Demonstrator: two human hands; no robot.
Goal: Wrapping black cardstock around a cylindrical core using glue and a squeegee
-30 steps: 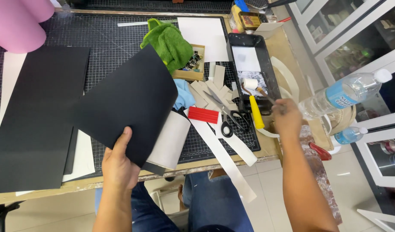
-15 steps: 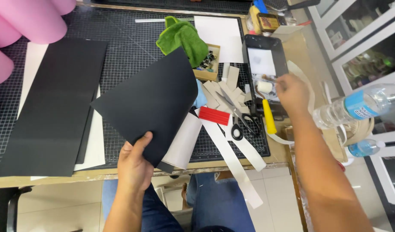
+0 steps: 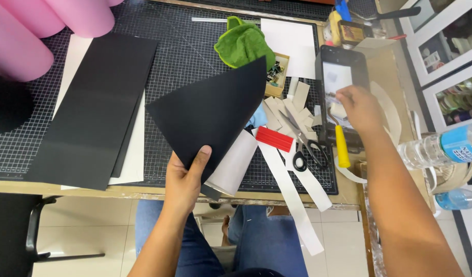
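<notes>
**Black sheet lifted, glue stage barely begun**

The left hand pinches the black card sheet, tilted above the cutting mat. At three o'clock, the right hand seems closed on something in the black tray. Strips uncovered, nothing visibly joined.

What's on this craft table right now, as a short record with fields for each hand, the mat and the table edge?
left hand: the left hand holds a curved black sheet by its lower edge
right hand: the right hand rests over a black tray; what it grips is hidden
mat: cutting mat with a flat black sheet, green cloth, scissors, red piece
table edge: plastic bottle lying at right
</notes>
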